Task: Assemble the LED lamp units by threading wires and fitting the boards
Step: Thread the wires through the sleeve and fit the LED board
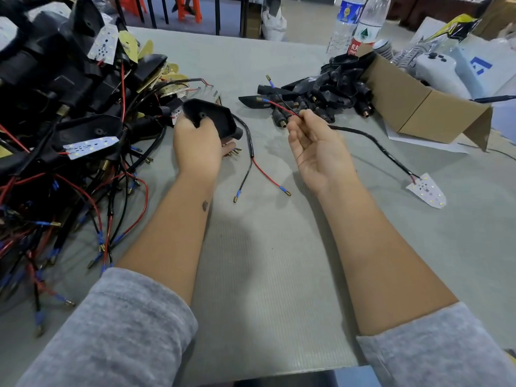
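A grey desk with a finely ribbed surface fills most of the view, evenly lit with soft shadows. Beyond its far edge lies a pale floor, where dark chair legs and orange stool legs stand near the far left corner.

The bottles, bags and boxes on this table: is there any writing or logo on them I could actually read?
Red-labelled water bottle: white characters on the red band, the first looks like "农夫"; the rest is cut off.
Same bottle: a green triangle logo, no legible words.
Blue-labelled bottle: print too blurred to read.
Yellow and black packet: lettering too blurred to read.
White bag: a blue angular logo, no words.
Cardboard box: no print visible.
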